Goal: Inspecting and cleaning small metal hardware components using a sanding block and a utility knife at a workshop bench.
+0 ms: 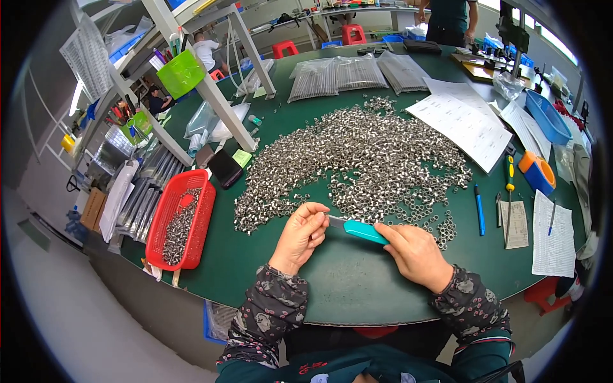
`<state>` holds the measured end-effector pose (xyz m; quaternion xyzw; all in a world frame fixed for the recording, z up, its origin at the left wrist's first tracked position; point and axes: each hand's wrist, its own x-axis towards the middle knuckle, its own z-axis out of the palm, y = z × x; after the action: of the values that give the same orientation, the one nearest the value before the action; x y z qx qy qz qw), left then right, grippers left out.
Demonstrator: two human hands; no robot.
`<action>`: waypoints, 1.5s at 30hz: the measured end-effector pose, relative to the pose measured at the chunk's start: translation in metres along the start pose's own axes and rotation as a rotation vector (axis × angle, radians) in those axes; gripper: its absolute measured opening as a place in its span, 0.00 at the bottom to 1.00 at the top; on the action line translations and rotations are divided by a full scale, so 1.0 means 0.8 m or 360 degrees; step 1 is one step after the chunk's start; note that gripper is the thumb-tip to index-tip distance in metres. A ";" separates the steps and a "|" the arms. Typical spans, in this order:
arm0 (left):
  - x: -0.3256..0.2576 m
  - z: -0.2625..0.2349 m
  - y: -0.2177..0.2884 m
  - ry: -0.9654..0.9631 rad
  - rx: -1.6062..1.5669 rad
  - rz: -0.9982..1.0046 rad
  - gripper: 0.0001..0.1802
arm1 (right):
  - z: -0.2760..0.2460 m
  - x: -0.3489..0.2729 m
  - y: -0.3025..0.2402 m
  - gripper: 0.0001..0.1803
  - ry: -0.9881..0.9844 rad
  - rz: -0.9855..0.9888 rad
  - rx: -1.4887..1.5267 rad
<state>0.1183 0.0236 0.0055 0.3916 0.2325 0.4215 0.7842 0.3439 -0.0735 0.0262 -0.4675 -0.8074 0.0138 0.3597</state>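
In front of the heap, my right hand (417, 256) grips a teal-handled utility knife (365, 231), its blade pointing left. The blade tip meets the fingertips of my left hand (302, 233). Those fingers are pinched together; whatever small piece they hold is mostly hidden. Beyond both hands spreads a wide heap of small shiny metal rings (357, 147). A few stray rings lie flat near my right hand. On the left, a red plastic basket (203, 220) holds more of these metal pieces.
A green table (357, 297) carries everything. Bagged rods (361, 73) lie at the back. Papers (460, 124), a blue pen (479, 209), a yellow-handled screwdriver (509, 169) and an orange-and-blue tape roll (537, 172) are at right. A black phone-like object (225, 169) sits behind the basket.
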 end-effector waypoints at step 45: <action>0.000 0.000 -0.006 0.0153 0.0014 0.0010 0.06 | -0.002 0.000 0.000 0.23 0.0045 0.0023 -0.0056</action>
<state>0.1209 0.0219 0.0016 0.3751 0.2705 0.4412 0.7691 0.3450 -0.0740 0.0276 -0.4797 -0.7990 -0.0044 0.3627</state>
